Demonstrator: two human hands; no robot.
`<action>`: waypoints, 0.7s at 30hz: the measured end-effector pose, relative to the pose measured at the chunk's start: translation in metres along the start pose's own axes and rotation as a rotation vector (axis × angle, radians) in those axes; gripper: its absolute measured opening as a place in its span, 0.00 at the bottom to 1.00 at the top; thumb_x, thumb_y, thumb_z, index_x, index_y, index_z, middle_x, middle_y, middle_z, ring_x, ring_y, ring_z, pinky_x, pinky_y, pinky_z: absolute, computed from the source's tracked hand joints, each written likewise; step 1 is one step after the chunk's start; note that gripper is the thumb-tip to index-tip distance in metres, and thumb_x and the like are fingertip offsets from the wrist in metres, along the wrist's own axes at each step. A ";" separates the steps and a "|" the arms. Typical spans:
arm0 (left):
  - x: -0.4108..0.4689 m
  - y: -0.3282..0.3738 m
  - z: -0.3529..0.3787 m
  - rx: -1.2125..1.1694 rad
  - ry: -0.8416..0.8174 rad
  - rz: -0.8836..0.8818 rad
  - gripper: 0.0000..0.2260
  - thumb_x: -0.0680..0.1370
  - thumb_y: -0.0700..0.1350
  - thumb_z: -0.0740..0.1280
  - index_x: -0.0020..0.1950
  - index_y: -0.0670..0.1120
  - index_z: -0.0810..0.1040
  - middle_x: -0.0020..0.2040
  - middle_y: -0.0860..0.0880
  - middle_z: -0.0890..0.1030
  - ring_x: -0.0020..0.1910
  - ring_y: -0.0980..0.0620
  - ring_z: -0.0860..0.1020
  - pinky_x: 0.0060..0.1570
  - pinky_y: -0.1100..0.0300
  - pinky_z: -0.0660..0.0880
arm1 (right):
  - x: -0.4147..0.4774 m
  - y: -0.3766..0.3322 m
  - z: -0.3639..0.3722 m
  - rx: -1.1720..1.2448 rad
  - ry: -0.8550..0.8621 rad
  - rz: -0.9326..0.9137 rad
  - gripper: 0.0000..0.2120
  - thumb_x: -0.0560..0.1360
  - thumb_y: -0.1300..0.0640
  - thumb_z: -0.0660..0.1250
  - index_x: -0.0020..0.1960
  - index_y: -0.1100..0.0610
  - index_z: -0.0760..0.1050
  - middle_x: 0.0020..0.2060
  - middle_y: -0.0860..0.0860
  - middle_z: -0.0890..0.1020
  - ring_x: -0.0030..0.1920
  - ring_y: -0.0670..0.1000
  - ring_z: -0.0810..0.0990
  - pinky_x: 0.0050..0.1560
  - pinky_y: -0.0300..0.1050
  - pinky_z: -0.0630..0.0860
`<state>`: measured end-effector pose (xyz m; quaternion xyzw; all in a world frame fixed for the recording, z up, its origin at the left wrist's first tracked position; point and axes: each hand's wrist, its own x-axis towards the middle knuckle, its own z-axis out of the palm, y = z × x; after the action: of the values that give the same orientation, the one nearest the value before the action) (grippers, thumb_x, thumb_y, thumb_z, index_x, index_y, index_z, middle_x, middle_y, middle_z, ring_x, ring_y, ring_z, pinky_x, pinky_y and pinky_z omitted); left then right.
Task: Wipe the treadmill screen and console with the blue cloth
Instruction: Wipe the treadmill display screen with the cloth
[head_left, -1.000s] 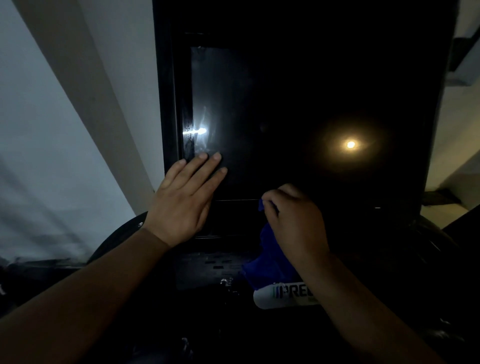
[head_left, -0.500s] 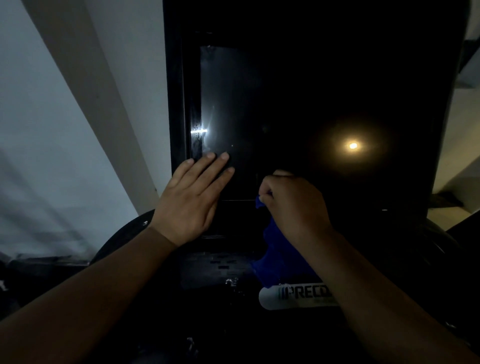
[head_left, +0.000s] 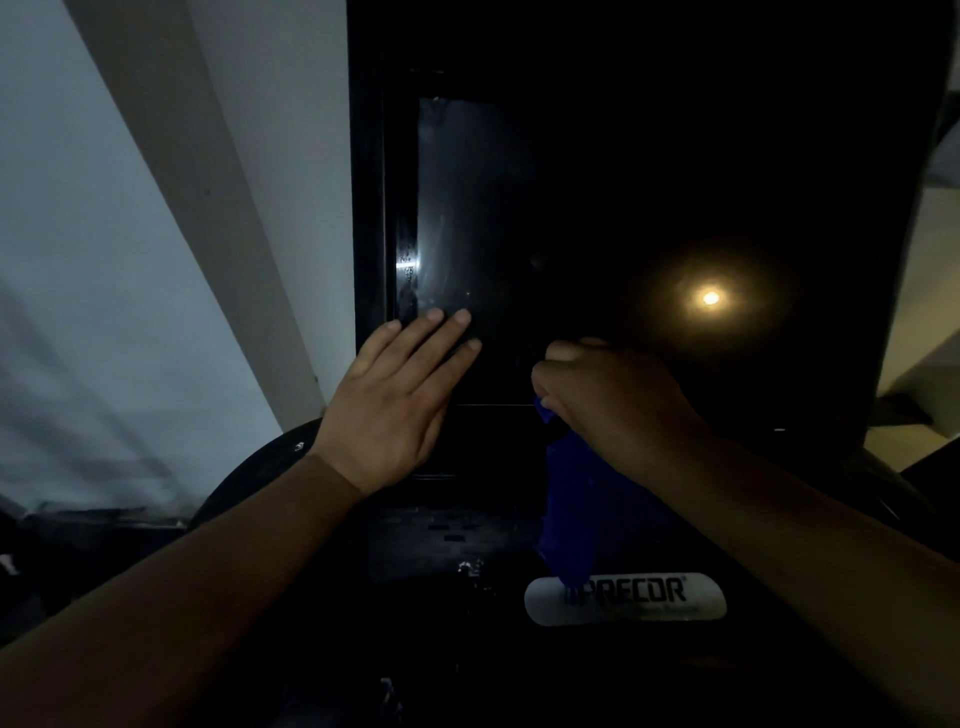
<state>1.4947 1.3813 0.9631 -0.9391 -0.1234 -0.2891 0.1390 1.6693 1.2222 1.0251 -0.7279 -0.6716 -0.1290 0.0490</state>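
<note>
Head view: the treadmill screen (head_left: 519, 208) is a tall, glossy black rectangle. It is faintly smeared along its 9 o'clock edge and shows a warm round light reflection (head_left: 710, 298) at about 4 o'clock. The left hand (head_left: 395, 405) lies flat on the glass at the screen's 7 o'clock corner, fingers straight and together, its grip open and holding nothing. The right hand (head_left: 613, 400) is at the screen's 6 o'clock edge, its grip curled tight round the blue cloth (head_left: 576, 499). The cloth is soft, crumpled fabric and hangs from the fist toward 6 o'clock over the matte black console (head_left: 447, 540). Its lower tip overlaps a silver oval Precor badge (head_left: 649, 597), hiding the first characters. A pale wall (head_left: 104, 260) fills the 9 o'clock side. Compared with a second ago, the right hand and cloth sit slightly higher against the screen, while the left hand has kept its place.
</note>
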 end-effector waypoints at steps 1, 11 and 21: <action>0.000 0.000 0.000 -0.001 -0.001 0.000 0.25 0.79 0.45 0.59 0.77 0.45 0.67 0.79 0.45 0.62 0.78 0.44 0.60 0.77 0.47 0.54 | 0.000 0.001 0.001 -0.015 0.002 -0.019 0.20 0.57 0.69 0.80 0.34 0.54 0.71 0.31 0.49 0.73 0.31 0.51 0.73 0.29 0.34 0.44; 0.000 0.001 0.001 -0.008 -0.003 -0.007 0.25 0.79 0.45 0.58 0.77 0.45 0.67 0.79 0.45 0.62 0.78 0.44 0.60 0.76 0.45 0.55 | 0.009 0.012 -0.003 -0.119 0.007 -0.136 0.11 0.67 0.60 0.76 0.36 0.55 0.73 0.35 0.51 0.76 0.36 0.53 0.76 0.29 0.42 0.61; 0.000 0.001 0.003 -0.032 0.036 0.002 0.23 0.80 0.43 0.58 0.77 0.44 0.67 0.79 0.44 0.63 0.78 0.44 0.60 0.76 0.45 0.55 | 0.020 -0.009 -0.003 -0.124 -0.025 -0.112 0.05 0.76 0.58 0.68 0.43 0.56 0.72 0.43 0.53 0.76 0.45 0.54 0.76 0.34 0.46 0.61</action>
<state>1.4959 1.3817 0.9606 -0.9360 -0.1152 -0.3076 0.1265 1.6615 1.2419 1.0317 -0.6922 -0.7027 -0.1638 -0.0116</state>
